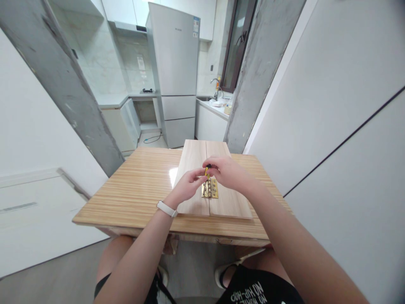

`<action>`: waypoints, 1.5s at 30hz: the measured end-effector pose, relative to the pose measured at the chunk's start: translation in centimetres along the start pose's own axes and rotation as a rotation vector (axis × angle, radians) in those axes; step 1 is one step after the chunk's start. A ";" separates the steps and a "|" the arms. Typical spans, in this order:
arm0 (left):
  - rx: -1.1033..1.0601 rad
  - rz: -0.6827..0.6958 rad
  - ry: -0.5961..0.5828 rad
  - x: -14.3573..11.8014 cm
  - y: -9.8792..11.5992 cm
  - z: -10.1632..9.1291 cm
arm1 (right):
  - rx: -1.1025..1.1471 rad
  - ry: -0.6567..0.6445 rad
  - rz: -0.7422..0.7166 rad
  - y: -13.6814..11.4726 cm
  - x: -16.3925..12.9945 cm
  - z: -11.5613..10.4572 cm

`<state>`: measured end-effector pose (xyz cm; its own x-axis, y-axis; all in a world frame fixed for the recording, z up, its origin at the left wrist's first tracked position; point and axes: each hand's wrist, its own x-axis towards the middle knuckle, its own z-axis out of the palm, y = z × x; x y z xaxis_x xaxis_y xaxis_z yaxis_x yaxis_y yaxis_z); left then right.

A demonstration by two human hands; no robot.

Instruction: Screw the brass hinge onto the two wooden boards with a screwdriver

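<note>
A short yellow-and-black screwdriver (207, 170) stands roughly upright over a brass butt hinge (214, 188). My right hand (225, 171) grips its dark top with curled fingers. From the left, my left hand (189, 184) pinches around the lower part; the tip and any screw under it are hidden by my fingers. The hinge lies spread flat across the seam of two pale wooden boards, a left board (191, 206) and a right board (229, 207), set side by side. Several dark spots, screws or holes, show on its leaves.
The boards rest on a striped wooden table (142, 181) with a drawer front below its near edge. Past it stand a grey fridge (177, 59), a sink counter with a faucet (216, 81), and cabinets. White panels flank both sides.
</note>
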<state>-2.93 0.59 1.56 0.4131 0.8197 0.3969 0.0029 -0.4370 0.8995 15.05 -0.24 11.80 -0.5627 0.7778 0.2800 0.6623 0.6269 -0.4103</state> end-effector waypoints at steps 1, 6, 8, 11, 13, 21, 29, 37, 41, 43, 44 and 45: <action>0.041 -0.005 0.029 -0.2 0.1 0.0 | -0.010 0.016 0.000 0.1 0.0 0.2; 0.194 -0.010 0.167 -0.9 0.6 0.4 | -0.126 0.065 0.024 0.1 0.2 0.6; 0.243 0.002 0.196 -1.1 0.7 0.7 | -0.182 0.063 0.034 0.2 0.3 0.7; 0.295 0.010 0.235 -1.2 0.6 1.1 | -0.296 0.046 0.073 0.4 0.4 1.0; 0.310 0.014 0.261 -1.2 0.5 1.4 | -0.366 0.041 0.101 0.5 0.4 1.3; 0.389 0.029 0.368 -1.1 0.6 2.6 | -0.529 0.144 0.209 0.0 0.6 2.8; 0.402 0.023 0.442 -1.1 0.5 4.1 | -0.543 0.237 0.450 -1.2 0.5 4.3; 0.517 0.040 0.436 -1.3 -0.3 3.4 | -0.263 0.163 0.302 -1.0 0.4 2.7; 0.450 0.046 0.353 -1.1 -0.6 2.4 | 0.091 0.072 0.062 0.0 0.0 1.0; 0.394 0.038 0.288 -0.9 -0.6 1.7 | 0.161 0.006 0.018 0.5 0.0 0.5; 0.364 0.027 0.254 -0.8 -0.6 1.3 | 0.181 -0.023 0.014 0.7 0.0 0.4; 0.332 0.015 0.217 -0.6 -0.5 0.9 | 0.203 -0.046 0.014 1.0 0.0 0.3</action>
<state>-2.38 -0.04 0.65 0.2134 0.8558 0.4712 0.3068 -0.5166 0.7994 15.55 0.39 11.12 -0.5787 0.7809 0.2352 0.5601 0.5901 -0.5815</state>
